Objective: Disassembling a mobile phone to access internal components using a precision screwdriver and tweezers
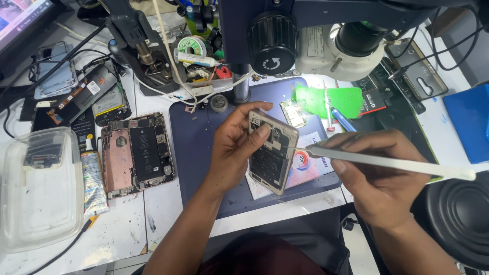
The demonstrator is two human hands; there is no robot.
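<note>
The opened phone frame (272, 153) is held tilted above the blue mat (204, 153), gripped by the fingers of the left hand (234, 147). The right hand (377, 178) has its fingers closed on metal tweezers (387, 162), whose tip touches the frame's inside. Left of the left fingers, a pink disassembled phone (137, 153) lies on the bench (122, 229).
</note>
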